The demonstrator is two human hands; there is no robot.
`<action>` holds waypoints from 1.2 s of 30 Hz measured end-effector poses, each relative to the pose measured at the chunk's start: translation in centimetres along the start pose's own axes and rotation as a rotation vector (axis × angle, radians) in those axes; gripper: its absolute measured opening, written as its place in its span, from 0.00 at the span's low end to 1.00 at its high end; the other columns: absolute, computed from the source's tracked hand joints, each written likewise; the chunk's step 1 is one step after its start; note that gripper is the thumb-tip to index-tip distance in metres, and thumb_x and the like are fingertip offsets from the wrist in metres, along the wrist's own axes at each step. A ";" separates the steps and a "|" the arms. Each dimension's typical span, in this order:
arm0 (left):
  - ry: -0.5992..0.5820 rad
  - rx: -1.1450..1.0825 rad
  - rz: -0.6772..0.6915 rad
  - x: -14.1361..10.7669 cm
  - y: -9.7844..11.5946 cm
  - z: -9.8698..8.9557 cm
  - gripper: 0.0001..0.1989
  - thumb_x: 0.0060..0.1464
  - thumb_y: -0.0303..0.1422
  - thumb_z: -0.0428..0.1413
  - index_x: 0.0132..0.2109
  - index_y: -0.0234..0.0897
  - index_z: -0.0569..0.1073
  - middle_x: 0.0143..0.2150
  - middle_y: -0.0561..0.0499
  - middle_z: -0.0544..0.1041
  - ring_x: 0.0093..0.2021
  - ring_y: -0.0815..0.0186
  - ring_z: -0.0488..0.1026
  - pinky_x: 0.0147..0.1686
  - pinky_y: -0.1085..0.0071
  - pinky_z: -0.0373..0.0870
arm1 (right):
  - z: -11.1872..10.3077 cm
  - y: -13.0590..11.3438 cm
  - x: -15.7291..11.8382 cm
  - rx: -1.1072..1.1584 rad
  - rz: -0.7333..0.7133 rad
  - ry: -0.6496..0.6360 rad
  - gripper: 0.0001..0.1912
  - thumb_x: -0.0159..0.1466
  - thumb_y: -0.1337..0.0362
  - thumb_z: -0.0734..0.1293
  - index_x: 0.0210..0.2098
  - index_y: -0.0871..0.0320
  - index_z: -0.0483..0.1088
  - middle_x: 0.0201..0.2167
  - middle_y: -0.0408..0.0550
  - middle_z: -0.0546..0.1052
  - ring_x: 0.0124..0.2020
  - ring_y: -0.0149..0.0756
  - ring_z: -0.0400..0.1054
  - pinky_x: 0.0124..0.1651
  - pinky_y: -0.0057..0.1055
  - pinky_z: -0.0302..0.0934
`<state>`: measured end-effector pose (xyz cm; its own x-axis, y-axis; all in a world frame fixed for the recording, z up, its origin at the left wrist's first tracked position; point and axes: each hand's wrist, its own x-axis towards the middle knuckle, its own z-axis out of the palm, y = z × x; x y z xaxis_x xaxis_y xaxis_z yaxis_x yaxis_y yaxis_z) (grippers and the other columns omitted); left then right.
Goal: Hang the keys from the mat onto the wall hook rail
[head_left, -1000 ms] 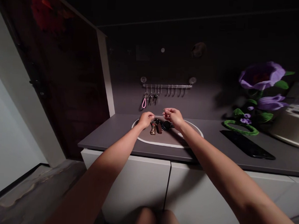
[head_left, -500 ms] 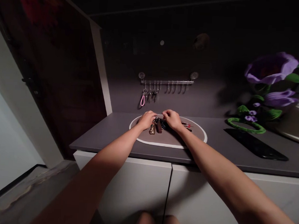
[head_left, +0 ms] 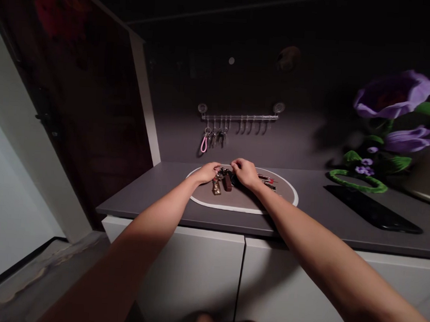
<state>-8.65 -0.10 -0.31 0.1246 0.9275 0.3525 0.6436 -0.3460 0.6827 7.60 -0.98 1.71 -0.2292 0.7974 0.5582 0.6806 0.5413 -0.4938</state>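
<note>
My left hand (head_left: 207, 172) is at the left part of an oval brown mat with a white rim (head_left: 230, 209). Its fingers are bent together on a bunch of keys (head_left: 222, 172), from which a gold-brown tag (head_left: 217, 186) trails toward me. Beside that tag lies a dark brown, strap-like key fob (head_left: 228, 182). My right hand (head_left: 246, 173) hovers just right of the bunch, thumb and fingers pinched; whatever is between them is too small to make out. Past its wrist, more keys with a red part (head_left: 271, 180) lie on the mat, partly covered.
Above the mat, a clear hook rail (head_left: 239, 117) holds several keys (head_left: 220, 136) and a pink loop (head_left: 204, 144) on its left hooks. To the right lie a black phone-like slab (head_left: 372, 208) and a green ring (head_left: 357, 182) under purple flowers (head_left: 394, 96). A dark door (head_left: 87, 104) stands left.
My left hand has shifted slightly left and lower, and the gold-brown tag has swung a little with it. My right hand stays nearly in place, fingers more closed. The view has moved slightly.
</note>
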 end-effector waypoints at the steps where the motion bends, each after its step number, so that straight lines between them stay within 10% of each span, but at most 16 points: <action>1: -0.023 -0.063 -0.037 -0.1 0.0 -0.1 0.20 0.48 0.20 0.47 0.50 0.29 0.68 0.45 0.42 0.73 0.42 0.64 0.69 0.43 0.70 0.64 | 0.0 0.0 0.0 0.001 -0.003 -0.002 0.11 0.60 0.64 0.58 0.34 0.61 0.72 0.27 0.48 0.76 0.31 0.32 0.67 0.39 0.25 0.55; 15: -0.209 -0.251 -0.087 -0.3 0.0 -1.4 0.15 0.35 0.18 0.50 0.34 0.30 0.74 0.29 0.51 0.74 0.29 0.71 0.68 0.33 0.75 0.63 | 0.1 0.2 0.0 -0.017 -0.018 -0.010 0.12 0.60 0.65 0.58 0.34 0.60 0.72 0.28 0.49 0.76 0.32 0.32 0.68 0.38 0.25 0.56; 36: -0.129 -0.249 -0.168 -0.7 0.8 -0.6 0.13 0.35 0.22 0.49 0.28 0.30 0.77 0.26 0.49 0.76 0.26 0.70 0.67 0.31 0.74 0.62 | 0.1 0.2 0.1 -0.034 -0.020 -0.018 0.12 0.60 0.65 0.59 0.34 0.60 0.73 0.31 0.50 0.76 0.34 0.32 0.68 0.39 0.25 0.55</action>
<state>-8.70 -1.12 0.33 0.1378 0.9792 0.1486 0.4605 -0.1962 0.8657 7.61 -0.80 1.59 -0.2549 0.7916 0.5554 0.6991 0.5477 -0.4598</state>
